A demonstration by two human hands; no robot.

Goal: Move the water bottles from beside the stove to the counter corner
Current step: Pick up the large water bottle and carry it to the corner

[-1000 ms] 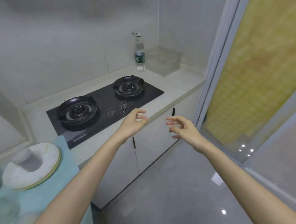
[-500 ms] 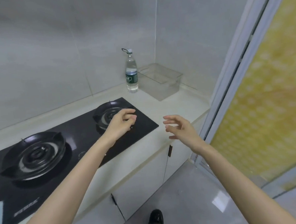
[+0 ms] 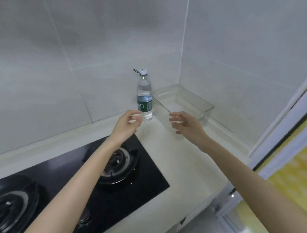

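Water bottle (image 3: 144,99) stands upright at the back of the desk, between the stove and the corner.

Grey tiled wall (image 3: 92,57) fills the upper part of the view and meets a second wall at the corner on the right. Below it the pale desk (image 3: 179,156) runs from the left edge to that corner. A black glass stove (image 3: 145,181) is set into the desk on the left, with one burner (image 3: 116,165) under the left forearm and another burner (image 3: 10,207) at the left edge. A white door frame (image 3: 283,127) with a yellow pane (image 3: 295,189) borders the right side.

A clear container (image 3: 208,107) sits in the corner of the desk, just right of the bottle.

The left hand (image 3: 126,125) hovers over the far edge of the stove, its fingers (image 3: 137,117) loosely curled with thumb and forefinger close together, holding nothing; the fingertips overlap the bottle's base in this view, and I cannot tell whether they touch it. The right hand (image 3: 188,124) hangs above the desk in front of the container, fingers spread wide and empty, apart from the bottle.

The bottle is clear, partly filled, with a dark green label around its lower half and a white cap (image 3: 143,71) carrying a small dark loop.
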